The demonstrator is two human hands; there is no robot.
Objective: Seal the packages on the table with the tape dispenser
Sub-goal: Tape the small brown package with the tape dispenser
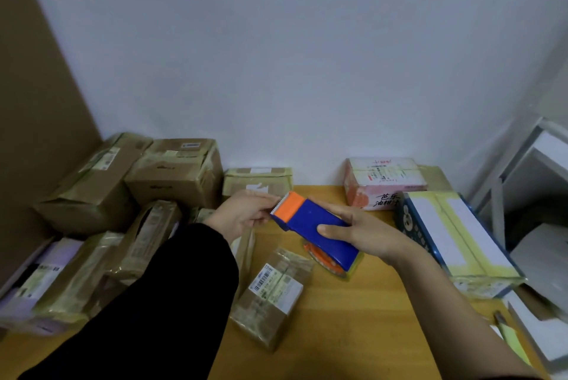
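Observation:
A blue tape dispenser [316, 226] with an orange toothed front hangs above the wooden table [353, 318]. My right hand [359, 230] grips its blue body from the right side, thumb on top. My left hand [246, 213], in a black sleeve, pinches the dispenser's front edge by the cutter teeth. A small brown package [273, 293] with a barcode label lies on the table just below the dispenser. Whether tape is drawn out cannot be told.
Several taped cardboard boxes [172, 176] are piled at the left and back. A pink printed box [384, 183] stands at the back right, a blue and white box [458, 241] at the right. White shelving [538, 195] borders the right edge.

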